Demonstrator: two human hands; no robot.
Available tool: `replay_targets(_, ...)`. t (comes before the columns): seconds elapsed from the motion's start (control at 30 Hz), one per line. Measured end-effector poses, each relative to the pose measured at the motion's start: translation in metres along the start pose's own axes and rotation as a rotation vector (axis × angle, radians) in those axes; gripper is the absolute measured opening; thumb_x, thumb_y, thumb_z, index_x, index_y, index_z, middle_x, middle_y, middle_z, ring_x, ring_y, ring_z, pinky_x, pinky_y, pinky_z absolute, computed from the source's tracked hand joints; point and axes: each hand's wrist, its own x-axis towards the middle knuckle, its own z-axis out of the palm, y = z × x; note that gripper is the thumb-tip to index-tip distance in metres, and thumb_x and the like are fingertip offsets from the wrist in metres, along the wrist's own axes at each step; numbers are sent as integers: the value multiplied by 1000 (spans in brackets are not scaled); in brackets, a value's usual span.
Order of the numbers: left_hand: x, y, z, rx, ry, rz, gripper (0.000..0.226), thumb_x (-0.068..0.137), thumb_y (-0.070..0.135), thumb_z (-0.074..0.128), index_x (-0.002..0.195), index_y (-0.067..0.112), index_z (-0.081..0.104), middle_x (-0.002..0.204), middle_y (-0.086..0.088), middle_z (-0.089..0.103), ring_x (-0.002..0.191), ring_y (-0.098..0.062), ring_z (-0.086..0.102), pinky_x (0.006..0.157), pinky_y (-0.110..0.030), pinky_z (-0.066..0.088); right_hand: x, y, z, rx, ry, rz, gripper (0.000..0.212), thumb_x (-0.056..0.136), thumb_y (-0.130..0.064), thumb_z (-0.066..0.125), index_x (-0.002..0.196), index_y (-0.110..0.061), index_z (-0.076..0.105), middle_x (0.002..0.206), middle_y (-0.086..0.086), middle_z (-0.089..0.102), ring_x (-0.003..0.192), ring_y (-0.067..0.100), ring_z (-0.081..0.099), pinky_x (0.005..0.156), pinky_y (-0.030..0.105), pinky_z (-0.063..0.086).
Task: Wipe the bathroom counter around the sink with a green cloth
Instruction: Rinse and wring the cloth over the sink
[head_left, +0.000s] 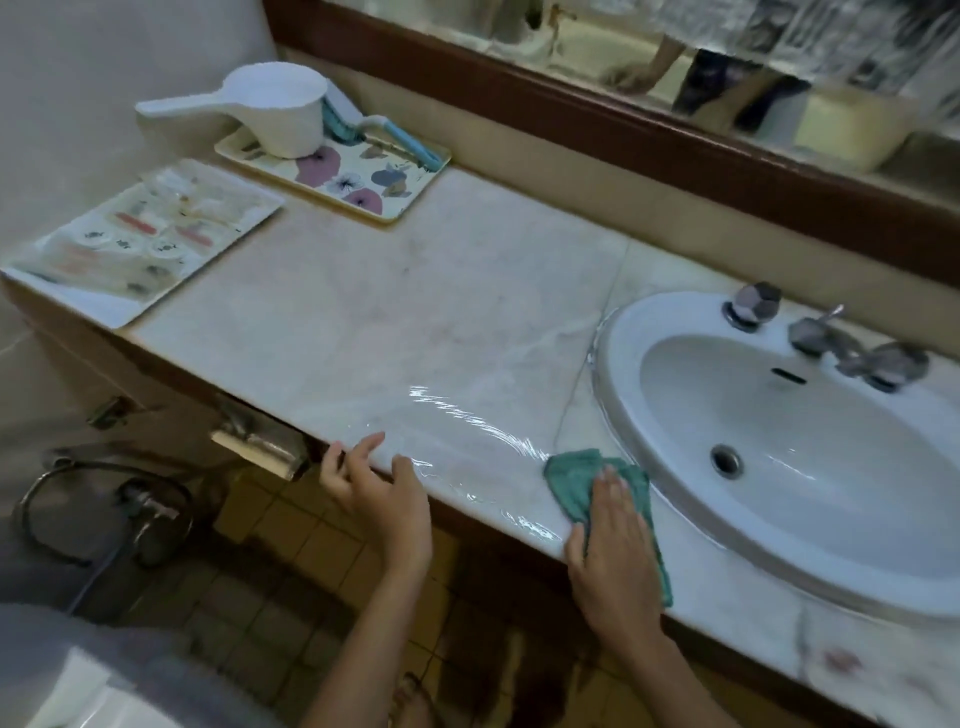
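A pale marble counter (395, 312) runs from the left wall to a white oval sink (810, 447) at the right. A green cloth (576, 473) lies on the counter's front edge, just left of the sink rim. My right hand (615, 545) presses flat on the cloth with straight fingers. My left hand (374, 483) rests with relaxed fingers on the counter's front edge, to the left of the cloth, holding nothing. A wet, shiny streak (467, 421) arcs across the marble between the two hands.
At the back left a flowered tray (363, 187) carries a white scoop (270, 109) and a blue brush (363, 130). A second tray of toiletries (140, 244) sits at the far left. Metal taps (831, 338) stand behind the basin, a mirror (675, 62) above. Tiled floor lies below.
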Motion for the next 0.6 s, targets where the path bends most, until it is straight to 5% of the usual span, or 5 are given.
replay_targets(0.07,-35,-2,1,16,-110,11,31,84,-2,60,102,22,62,142,-2,30,125,-13,38,96,-24,39,-10,24,-11,48,22,19,63,83,-10,54,143,-6,40,149,9,41,138,26,39,111,41,28)
replay_targets(0.2,-95,4,4,50,-349,228,34,80,-9,60,90,24,63,130,-4,42,120,-11,41,84,-2,33,-34,77,-37,123,36,107,55,72,6,65,125,-10,60,143,4,51,113,27,61,91,37,49)
replay_targets(0.4,-150,7,22,95,-743,512,21,79,23,46,88,31,64,113,17,52,105,-11,58,63,-17,46,-37,140,-92,428,-26,219,44,81,8,60,115,-20,67,113,-1,68,99,16,62,79,4,39)
replay_targets(0.5,-175,19,45,170,-940,775,25,81,20,49,100,26,64,122,14,52,113,-6,53,82,-23,47,-30,161,-128,871,-48,412,26,88,4,55,99,-15,69,100,11,69,89,21,61,68,14,45)
replay_targets(0.6,-193,33,76,308,-1073,1144,43,78,20,58,121,25,57,144,6,42,127,-14,45,98,-30,44,-24,183,-158,1645,-306,701,27,90,-2,49,115,-5,59,118,29,61,97,36,61,78,41,53)
